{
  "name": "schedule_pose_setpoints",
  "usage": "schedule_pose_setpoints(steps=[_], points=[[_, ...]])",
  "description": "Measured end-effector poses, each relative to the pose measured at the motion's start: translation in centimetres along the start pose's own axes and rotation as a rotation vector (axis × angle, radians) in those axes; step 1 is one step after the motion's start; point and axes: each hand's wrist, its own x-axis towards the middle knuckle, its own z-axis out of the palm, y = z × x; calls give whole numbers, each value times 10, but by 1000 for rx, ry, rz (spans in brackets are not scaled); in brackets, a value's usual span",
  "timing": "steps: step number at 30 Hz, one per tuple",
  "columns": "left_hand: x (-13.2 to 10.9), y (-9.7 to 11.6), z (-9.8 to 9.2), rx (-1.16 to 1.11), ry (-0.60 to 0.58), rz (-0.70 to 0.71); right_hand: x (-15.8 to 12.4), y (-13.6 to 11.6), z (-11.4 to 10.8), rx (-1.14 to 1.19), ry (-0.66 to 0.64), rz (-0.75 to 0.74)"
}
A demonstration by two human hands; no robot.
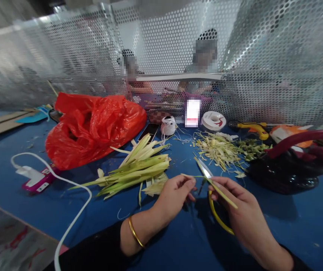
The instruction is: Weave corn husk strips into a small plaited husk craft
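Note:
My left hand (175, 194) pinches one end of a thin green leaf strip (220, 191) above the blue table (23, 195). My right hand (238, 205) grips yellow-handled scissors (206, 174), their blades pointing away from me, and the strip runs across its fingers. A gold bangle sits on my left wrist. A pile of pale green leaves (134, 169) lies just left of my hands.
A red plastic bag (93, 126) lies at the back left. A white cable (73, 195) and charger run along the left. Leaf trimmings (220, 148), a dark basket (291, 169), a glue gun (253, 128), thread spools and a phone lie behind. Two people sit beyond the perforated screen (276, 56).

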Motion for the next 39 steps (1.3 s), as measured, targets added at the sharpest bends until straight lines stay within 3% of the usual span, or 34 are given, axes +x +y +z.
schedule_pose_setpoints(steps=[4,7,9,11,13,14,17,20,23,30,34,35,37,39], points=[[3,11,-8,136,170,93,8,5,-4,-87,84,-15],[4,29,-25,273,229,256,8,9,-6,-171,87,-32],[6,44,-47,490,293,384,7,11,-7,-217,59,-51],[9,56,-76,898,449,444,5,12,-7,-249,52,-80],[14,63,-110,1314,675,250,4,12,-7,-269,63,-118],[17,64,-126,1363,707,179,4,11,-6,-277,64,-130],[24,62,-164,1420,726,34,4,10,-2,-289,37,-103],[24,60,-180,1446,727,-53,2,8,3,-277,9,-37],[18,64,-179,1458,831,-58,0,5,6,-266,6,-21],[-4,80,-153,1429,1139,19,0,3,6,-274,-21,-62],[-19,90,-136,1236,1436,333,5,9,3,-267,-39,-118],[-22,92,-129,1175,1442,388,6,12,3,-263,-44,-139],[-26,91,-108,1032,1322,428,6,15,2,-249,-75,-194],[-28,83,-79,921,905,419,4,16,2,-231,-139,-244]])
